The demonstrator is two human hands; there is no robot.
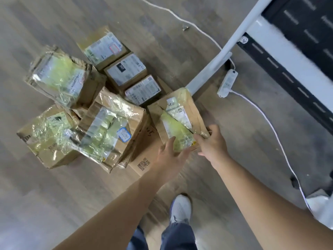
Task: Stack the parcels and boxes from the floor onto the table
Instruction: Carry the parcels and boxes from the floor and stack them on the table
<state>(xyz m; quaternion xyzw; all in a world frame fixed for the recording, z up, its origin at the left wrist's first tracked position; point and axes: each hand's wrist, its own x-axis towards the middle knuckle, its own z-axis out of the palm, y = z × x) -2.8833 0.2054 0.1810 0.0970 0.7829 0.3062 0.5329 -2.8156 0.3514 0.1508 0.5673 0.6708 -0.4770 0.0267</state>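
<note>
Head view: taped box taken at its near edge, low by the foot of the table leg, which stands just beyond the grip. Right hand curled over near-right corner, thumb on top face. Left hand spread wide, thumb on top, fingers laid fairly straight along near side. Judged a two-handed hold, chosen to steady a box with torn, slack tape. Both forearms extended forward and down, converging on the box. Other parcels left of the grip; table up and right of it. Lift judged not yet made.
</note>
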